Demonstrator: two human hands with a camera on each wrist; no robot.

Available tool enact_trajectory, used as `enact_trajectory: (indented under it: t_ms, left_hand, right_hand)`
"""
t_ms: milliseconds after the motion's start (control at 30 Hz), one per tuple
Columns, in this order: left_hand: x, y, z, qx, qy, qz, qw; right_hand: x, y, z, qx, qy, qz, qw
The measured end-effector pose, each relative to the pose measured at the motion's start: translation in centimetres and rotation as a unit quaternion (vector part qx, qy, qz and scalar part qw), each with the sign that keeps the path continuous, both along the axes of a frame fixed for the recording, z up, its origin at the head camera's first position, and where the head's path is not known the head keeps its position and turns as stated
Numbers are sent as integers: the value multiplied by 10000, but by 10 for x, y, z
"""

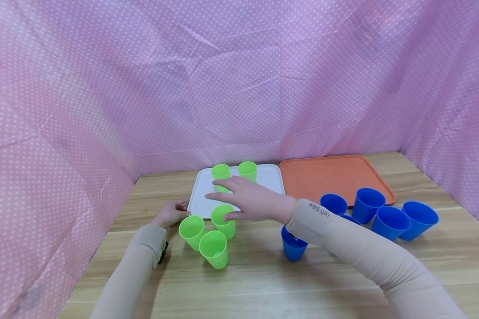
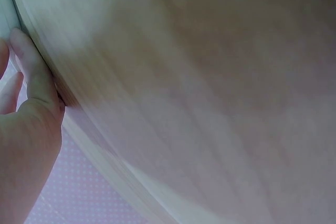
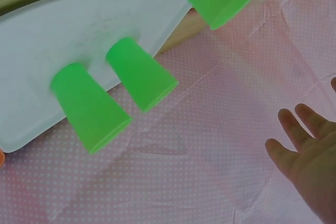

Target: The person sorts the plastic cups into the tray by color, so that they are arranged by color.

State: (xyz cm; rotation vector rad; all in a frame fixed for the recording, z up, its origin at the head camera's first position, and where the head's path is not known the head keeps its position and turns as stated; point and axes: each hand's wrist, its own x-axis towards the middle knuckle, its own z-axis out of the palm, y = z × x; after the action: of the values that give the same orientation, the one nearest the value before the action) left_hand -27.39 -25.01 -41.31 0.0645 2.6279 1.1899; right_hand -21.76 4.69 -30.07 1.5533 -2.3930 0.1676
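Note:
My right hand (image 1: 249,199) reaches over the white tray (image 1: 201,195) with its fingers spread and nothing in them; the right wrist view shows the fingers apart too. Two green cups (image 1: 247,170) stand upright at the tray's back, one partly covered by that hand. My left hand (image 1: 171,213) is at the tray's left side, extended fingers touching its rim; in the left wrist view a fingertip meets the edge. Near the tray's front left corner three more green cups (image 1: 213,243) are grouped, the one closest to the tray partly behind my right thumb.
Several blue cups (image 1: 391,219) stand on the right of the wooden table (image 1: 255,288), some partly hidden by my right sleeve. One blue cup (image 1: 294,248) is below the forearm. An orange tray (image 1: 327,175) adjoins the white one. Pink dotted cloth (image 1: 223,88) hangs behind.

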Motion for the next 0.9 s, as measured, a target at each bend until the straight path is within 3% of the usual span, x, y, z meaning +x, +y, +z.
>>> enact_trajectory:
  t_ms: [233, 500, 900]
  left_hand:
    - [0, -1, -2, 251, -104, 67, 9996]
    - [1, 1, 0, 209, -98, 111, 9997]
    - [1, -1, -1, 112, 40, 119, 9999]
  right_hand:
    - [5, -5, -6, 198, -211, 112, 9995]
    - [9, -9, -8, 504, -479, -3, 9976]
    - [9, -21, -19, 1173, -552, -506, 9903]
